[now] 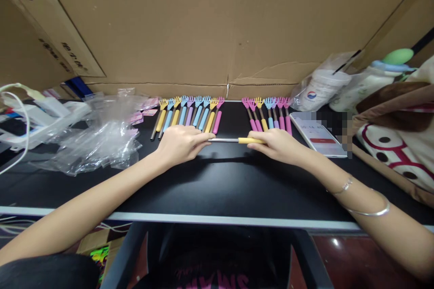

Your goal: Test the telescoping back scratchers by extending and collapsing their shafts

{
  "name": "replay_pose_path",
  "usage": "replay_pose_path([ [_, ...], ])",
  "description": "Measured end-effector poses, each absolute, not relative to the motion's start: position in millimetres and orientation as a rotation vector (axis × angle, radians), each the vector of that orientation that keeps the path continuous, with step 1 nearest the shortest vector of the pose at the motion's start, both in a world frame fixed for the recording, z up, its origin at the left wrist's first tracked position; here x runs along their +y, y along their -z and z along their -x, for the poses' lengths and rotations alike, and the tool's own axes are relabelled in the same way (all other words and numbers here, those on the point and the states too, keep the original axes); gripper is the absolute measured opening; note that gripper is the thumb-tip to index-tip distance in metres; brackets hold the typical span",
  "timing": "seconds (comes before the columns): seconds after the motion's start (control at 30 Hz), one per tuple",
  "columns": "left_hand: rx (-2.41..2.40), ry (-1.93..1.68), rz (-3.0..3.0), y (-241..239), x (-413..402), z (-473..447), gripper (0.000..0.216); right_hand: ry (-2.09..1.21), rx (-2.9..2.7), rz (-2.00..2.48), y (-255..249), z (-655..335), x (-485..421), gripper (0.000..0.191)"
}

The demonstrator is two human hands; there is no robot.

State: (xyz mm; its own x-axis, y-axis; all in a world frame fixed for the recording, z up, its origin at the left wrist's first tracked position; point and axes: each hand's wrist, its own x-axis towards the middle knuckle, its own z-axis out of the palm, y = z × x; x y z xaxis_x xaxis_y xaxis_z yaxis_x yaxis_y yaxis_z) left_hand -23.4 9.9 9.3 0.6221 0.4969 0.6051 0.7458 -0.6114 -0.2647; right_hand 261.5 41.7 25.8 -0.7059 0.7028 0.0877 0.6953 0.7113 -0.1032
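Observation:
Between my two hands a back scratcher with a metal rod (225,140) and a yellow handle is held level above the black table. My left hand (181,142) is closed around the rod's left end and hides whatever is there. My right hand (280,143) grips the yellow handle at the other end. Beyond my left hand lies a row of back scratchers (186,116) with claw-shaped heads in yellow, blue, purple and pink. A second row of back scratchers (268,115), mostly pink, lies just past my right hand.
Crumpled clear plastic bags (98,137) and a white power strip (44,122) are on the left. To the right are a phone (318,134), a lidded cup (322,88), a bottle (373,83) and a fabric bag (403,144). A cardboard wall (190,27) stands behind.

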Motion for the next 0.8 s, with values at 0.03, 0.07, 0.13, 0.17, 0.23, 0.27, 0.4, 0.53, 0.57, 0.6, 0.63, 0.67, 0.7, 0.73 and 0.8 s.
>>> replay_pose_path([
  [0.03,-0.985,0.663,2.355,-8.7,9.8,23.0,0.028,-0.131,-2.797,1.151,-26.1,-261.4,41.5,0.035],
  [0.07,-0.995,0.664,2.365,-8.1,9.7,22.6,0.028,-0.155,-2.797,1.157,-26.2,-261.3,41.2,0.035],
  [0.13,-1.015,0.669,2.384,-6.7,9.4,22.1,0.028,-0.158,-2.798,1.165,-26.2,-261.2,40.9,0.035],
  [0.17,-1.026,0.671,2.390,-6.1,9.2,21.9,0.027,-0.137,-2.800,1.167,-26.0,-261.2,41.0,0.035],
  [0.23,-1.057,0.668,2.397,-5.0,8.5,21.5,0.026,-0.058,-2.805,1.162,-24.8,-261.4,41.9,0.036],
  [0.27,-1.077,0.665,2.400,-4.5,8.1,21.2,0.026,-0.003,-2.806,1.158,-23.9,-261.7,42.7,0.036],
  [0.4,-1.185,0.650,2.448,-2.5,7.1,19.4,0.027,0.253,-2.778,1.117,-19.7,-263.8,45.8,0.041],
  [0.53,-1.323,0.639,2.534,-1.4,8.1,17.5,0.029,0.496,-2.703,1.061,-19.3,-264.7,44.9,0.043],
  [0.57,-1.354,0.635,2.560,-1.6,8.3,17.2,0.030,0.545,-2.684,1.049,-20.2,-264.5,43.9,0.042],
  [0.6,-1.385,0.632,2.586,-1.9,8.4,16.9,0.030,0.589,-2.667,1.037,-21.4,-264.1,42.7,0.042],
  [0.63,-1.416,0.628,2.611,-2.5,8.3,16.7,0.031,0.627,-2.652,1.025,-22.9,-263.6,41.4,0.042],
  [0.67,-1.444,0.626,2.634,-3.2,8.1,16.5,0.031,0.662,-2.637,1.013,-24.4,-263.3,40.1,0.042],
  [0.7,-1.466,0.621,2.657,-3.9,7.8,16.3,0.032,0.694,-2.625,0.999,-25.9,-263.1,39.0,0.042],
  [0.73,-1.486,0.616,2.675,-4.7,7.5,16.3,0.032,0.723,-2.615,0.987,-27.2,-263.2,38.1,0.042],
  [0.8,-1.511,0.614,2.700,-5.7,7.0,16.3,0.033,0.766,-2.607,0.969,-28.9,-263.9,37.4,0.040],
])
